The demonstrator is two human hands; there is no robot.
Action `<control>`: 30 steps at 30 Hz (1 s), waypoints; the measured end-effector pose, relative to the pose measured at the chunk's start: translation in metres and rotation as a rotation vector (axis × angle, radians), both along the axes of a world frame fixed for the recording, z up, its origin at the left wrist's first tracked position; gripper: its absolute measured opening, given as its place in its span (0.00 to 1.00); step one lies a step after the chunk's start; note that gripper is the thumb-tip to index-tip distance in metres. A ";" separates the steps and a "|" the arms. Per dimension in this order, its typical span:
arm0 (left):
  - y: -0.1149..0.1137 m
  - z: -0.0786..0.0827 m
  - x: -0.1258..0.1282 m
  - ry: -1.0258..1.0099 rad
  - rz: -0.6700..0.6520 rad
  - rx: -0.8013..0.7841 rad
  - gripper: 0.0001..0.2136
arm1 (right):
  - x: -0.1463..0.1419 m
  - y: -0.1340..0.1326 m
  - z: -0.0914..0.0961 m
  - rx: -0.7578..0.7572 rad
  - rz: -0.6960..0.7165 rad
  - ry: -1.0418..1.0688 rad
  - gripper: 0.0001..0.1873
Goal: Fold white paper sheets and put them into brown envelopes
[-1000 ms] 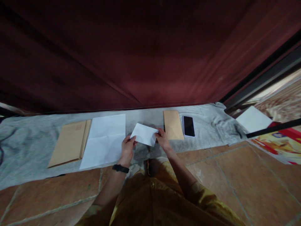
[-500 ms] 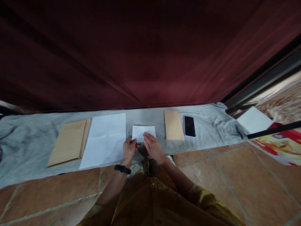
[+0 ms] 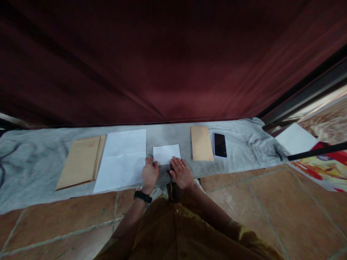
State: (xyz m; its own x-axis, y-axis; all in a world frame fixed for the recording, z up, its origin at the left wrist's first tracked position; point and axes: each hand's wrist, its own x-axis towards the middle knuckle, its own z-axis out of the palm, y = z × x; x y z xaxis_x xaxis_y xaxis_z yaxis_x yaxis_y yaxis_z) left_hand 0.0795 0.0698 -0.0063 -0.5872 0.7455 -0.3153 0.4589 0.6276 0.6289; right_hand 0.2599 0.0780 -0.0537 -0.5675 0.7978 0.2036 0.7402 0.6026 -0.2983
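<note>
A small folded white paper [image 3: 165, 153] lies on the grey cloth in front of me. My right hand [image 3: 183, 173] rests flat, fingers stretched out, with its fingertips on the paper's lower right corner. At the lower left corner is my left hand [image 3: 150, 175], its fingers curled in and the thumb touching or very near the paper. Whether anything is inside those curled fingers is hidden. Left of that hand lies a larger white sheet [image 3: 121, 162] with a crease across it. To the right sits a brown envelope [image 3: 202, 144].
A stack of brown envelopes [image 3: 78, 160] lies at the left on the grey cloth [image 3: 24, 162]. A phone [image 3: 219, 145] with a dark screen is right of the single envelope. Dark red fabric [image 3: 173, 72] rises behind. A colourful printed box [image 3: 325, 162] stands far right.
My right hand has slid toward me and right, from the paper's middle to its lower right corner. My left fingers have shifted from its lower edge to the left corner.
</note>
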 end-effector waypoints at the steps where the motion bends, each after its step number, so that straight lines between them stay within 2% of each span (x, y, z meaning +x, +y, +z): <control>1: -0.002 0.002 0.001 0.112 -0.035 -0.034 0.16 | 0.003 0.000 0.000 -0.004 -0.008 -0.009 0.27; 3: -0.007 0.005 0.003 0.366 -0.115 -0.093 0.16 | 0.007 0.001 -0.001 -0.013 -0.010 -0.025 0.27; 6: -0.016 0.006 0.013 0.607 -0.303 -0.044 0.15 | 0.010 0.002 0.000 -0.028 -0.003 -0.038 0.28; 9: -0.024 0.002 0.031 0.626 -0.531 0.091 0.16 | 0.010 0.003 0.001 -0.048 0.003 -0.045 0.28; 12: -0.029 -0.009 0.048 0.616 -0.700 0.223 0.18 | 0.011 0.002 0.002 -0.062 0.027 -0.053 0.27; 15: -0.035 -0.022 0.049 0.626 -0.737 0.265 0.24 | 0.012 0.001 0.002 -0.062 0.042 -0.054 0.28; 19: -0.045 -0.034 0.036 0.646 -0.755 0.264 0.27 | 0.010 0.002 0.001 -0.055 0.004 -0.017 0.26; 23: -0.050 -0.038 0.030 0.665 -0.759 0.268 0.29 | 0.007 0.011 0.001 -0.045 -0.026 0.035 0.26; 30: -0.049 -0.041 0.031 0.660 -0.765 0.257 0.30 | -0.003 0.044 -0.001 -0.026 -0.073 0.014 0.27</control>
